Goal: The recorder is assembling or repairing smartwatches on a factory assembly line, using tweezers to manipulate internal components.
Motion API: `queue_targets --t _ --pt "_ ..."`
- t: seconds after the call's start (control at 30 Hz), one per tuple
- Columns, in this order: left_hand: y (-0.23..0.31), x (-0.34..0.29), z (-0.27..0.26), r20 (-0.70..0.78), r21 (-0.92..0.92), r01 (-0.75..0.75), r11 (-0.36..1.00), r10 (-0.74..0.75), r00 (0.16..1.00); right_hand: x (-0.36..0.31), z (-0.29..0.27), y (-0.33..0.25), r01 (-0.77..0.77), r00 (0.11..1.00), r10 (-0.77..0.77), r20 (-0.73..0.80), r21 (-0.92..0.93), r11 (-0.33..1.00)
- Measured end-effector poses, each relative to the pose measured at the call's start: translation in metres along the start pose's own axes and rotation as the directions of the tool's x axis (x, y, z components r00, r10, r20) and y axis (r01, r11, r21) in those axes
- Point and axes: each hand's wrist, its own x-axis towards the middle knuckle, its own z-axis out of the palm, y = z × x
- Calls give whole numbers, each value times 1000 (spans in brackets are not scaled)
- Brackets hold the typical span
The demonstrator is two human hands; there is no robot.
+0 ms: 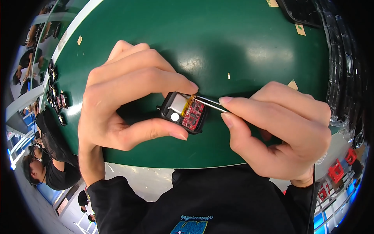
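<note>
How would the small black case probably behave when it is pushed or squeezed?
The black case would probably stay stiff: its walls look hard. The red circuit board lies uncovered, so it seems fragile. The case's rounded corners might let it pivot in the left hand.

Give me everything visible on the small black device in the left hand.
The small black device is an open, rounded housing, plastic by its look, tilted in the picture, its inside facing the camera. It shows a silver block, a white disc, a yellow strip and a red circuit board. The left hand grips it by thumb and fingers over the green table. Tweezers reach its upper edge by the strip; contact is unclear.
</note>
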Motion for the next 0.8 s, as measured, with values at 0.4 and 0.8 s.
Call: queue_targets --t 0.4,0.8 --pt "-1 1 -2 22 -21 23 1000 -22 1000 0 -7 4 -16 998 13 68 50 999" --pt "0 3 1 11 -35 3 999 -3 1000 3 -12 1 -39 992 36 124 25 999"
